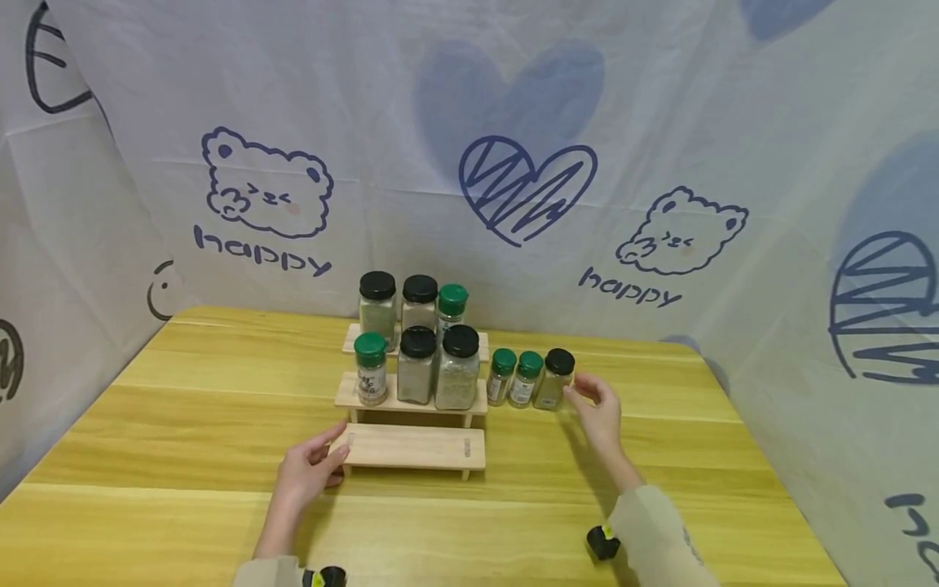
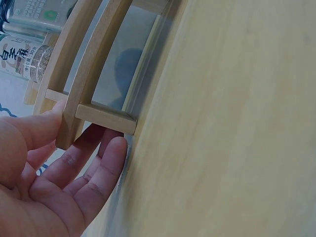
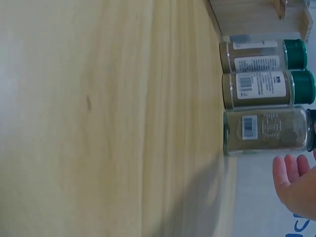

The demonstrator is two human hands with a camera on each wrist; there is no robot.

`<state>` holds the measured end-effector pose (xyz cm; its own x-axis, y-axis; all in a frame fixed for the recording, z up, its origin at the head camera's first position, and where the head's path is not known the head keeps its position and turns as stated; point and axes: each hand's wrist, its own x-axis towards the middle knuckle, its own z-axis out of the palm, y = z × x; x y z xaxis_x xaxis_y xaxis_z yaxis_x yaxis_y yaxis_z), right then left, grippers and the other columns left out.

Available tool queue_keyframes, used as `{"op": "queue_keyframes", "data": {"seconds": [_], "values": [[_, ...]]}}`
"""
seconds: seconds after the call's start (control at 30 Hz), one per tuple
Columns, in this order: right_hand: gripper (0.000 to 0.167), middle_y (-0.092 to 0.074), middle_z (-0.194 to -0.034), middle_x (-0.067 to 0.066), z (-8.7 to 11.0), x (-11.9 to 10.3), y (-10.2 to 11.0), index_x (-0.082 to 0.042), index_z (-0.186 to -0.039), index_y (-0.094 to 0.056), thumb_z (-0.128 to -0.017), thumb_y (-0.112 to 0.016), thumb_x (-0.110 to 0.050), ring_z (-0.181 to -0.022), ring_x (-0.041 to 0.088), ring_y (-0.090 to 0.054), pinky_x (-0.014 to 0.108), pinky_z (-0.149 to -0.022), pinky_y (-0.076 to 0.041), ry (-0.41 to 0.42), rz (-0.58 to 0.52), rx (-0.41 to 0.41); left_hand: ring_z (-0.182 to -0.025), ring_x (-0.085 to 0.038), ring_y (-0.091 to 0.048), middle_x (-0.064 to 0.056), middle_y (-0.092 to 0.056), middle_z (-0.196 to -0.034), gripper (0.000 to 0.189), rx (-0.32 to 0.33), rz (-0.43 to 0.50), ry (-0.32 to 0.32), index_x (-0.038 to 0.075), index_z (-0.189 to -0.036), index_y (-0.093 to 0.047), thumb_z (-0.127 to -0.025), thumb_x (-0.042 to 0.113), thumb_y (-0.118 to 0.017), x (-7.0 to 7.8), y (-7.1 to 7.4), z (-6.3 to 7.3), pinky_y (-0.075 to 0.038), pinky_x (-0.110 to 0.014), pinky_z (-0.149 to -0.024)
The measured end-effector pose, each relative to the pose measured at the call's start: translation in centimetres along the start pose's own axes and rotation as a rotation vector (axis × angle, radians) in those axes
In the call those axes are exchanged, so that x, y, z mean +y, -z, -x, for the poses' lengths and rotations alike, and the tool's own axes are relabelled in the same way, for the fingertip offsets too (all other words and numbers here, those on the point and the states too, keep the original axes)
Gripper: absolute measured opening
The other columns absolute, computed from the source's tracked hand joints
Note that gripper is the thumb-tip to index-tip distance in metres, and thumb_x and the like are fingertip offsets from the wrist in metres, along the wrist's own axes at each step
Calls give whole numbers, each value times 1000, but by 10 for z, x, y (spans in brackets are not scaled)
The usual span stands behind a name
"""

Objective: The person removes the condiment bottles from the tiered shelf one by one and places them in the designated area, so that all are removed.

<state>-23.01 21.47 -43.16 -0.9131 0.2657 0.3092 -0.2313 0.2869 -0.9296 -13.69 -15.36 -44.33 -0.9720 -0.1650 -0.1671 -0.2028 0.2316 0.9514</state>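
My left hand [image 1: 306,466] grips the left end of the bare lowest step of a pale wooden stepped rack [image 1: 414,447]. In the left wrist view the thumb lies against the board and the fingers [image 2: 106,160] reach round by its leg. My right hand [image 1: 600,414] is at the right side of a black-lidded glass spice jar [image 1: 552,391], fingers loosely bent. In the right wrist view its fingertips [image 3: 279,170] show a gap from the jar's glass body. Two smaller green-lidded spice bottles [image 1: 501,379] stand upright in a row beside that jar.
The rack's middle step carries a green-lidded bottle [image 1: 371,379] and two black-lidded jars [image 1: 456,379]. Behind, the top step holds two more black-lidded jars [image 1: 377,314] and a green-lidded bottle [image 1: 452,302]. A printed cloth [image 1: 396,106] hangs behind the wooden table [image 1: 183,416].
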Motion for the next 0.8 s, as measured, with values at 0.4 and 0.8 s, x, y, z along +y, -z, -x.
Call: {"op": "queue_keyframes", "data": {"seconds": [0.4, 0.8], "values": [[15, -60, -83, 14, 12, -7, -7, 18, -94, -56, -80, -58, 10, -69, 3, -54, 18, -60, -52, 15, -101, 37, -94, -30, -56, -34, -41, -124, 41, -7, 26, -1, 2, -129, -45, -90, 9, -54, -2, 0, -1, -54, -31, -67], [11, -58, -75, 9, 23, -7, -22, 15, -88, -58, -80, -60, 8, -60, 9, -55, 17, -56, -51, 119, -182, -2, -88, -25, -58, -34, -43, -122, 41, -2, 26, 4, 2, -129, -46, -90, 9, -54, -3, -1, -2, -55, -30, -65]]}}
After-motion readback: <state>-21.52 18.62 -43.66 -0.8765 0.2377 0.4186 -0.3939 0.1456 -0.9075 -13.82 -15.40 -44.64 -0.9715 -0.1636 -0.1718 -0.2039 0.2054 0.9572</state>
